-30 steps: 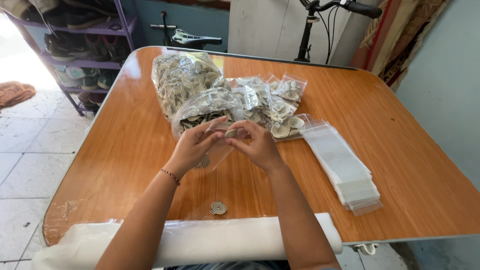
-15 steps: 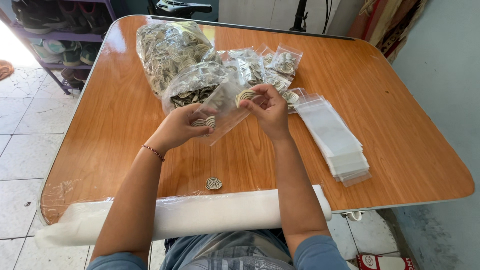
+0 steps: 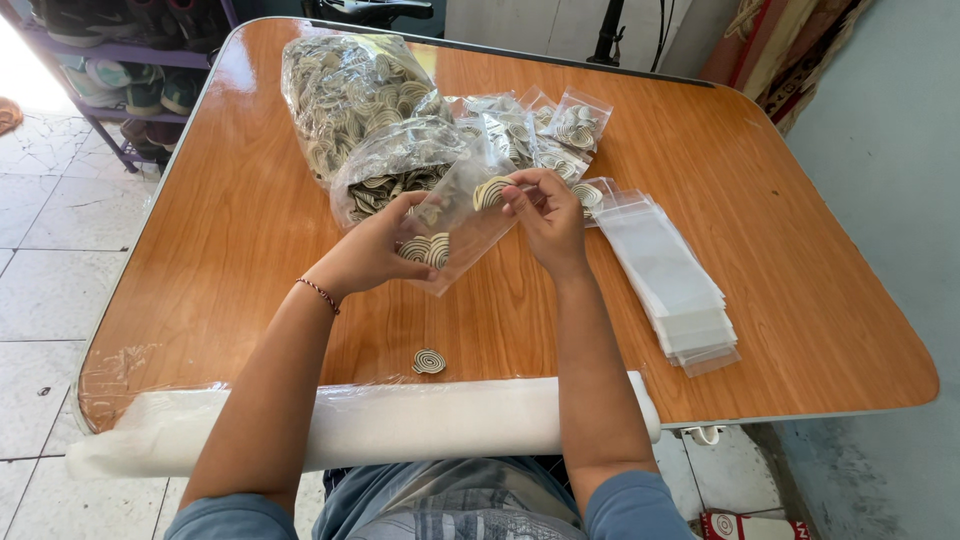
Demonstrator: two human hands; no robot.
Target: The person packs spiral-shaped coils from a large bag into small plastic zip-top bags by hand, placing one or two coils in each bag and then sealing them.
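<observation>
Orange wooden surface standing on white tiled floor, left hand pinching clear bag, right hand now sliding spiral disc in, hands drawn nearer than before

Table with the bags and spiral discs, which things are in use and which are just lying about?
In use: left hand, right hand, small clear bag, spiral disc, big sack of discs, empty bag stack.
Lying about: loose disc, white roll, shoe rack.

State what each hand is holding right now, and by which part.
The left hand grips a small clear bag by its lower edge. The right hand pinches a spiral-patterned disc by its rim at the bag's mouth.
</observation>
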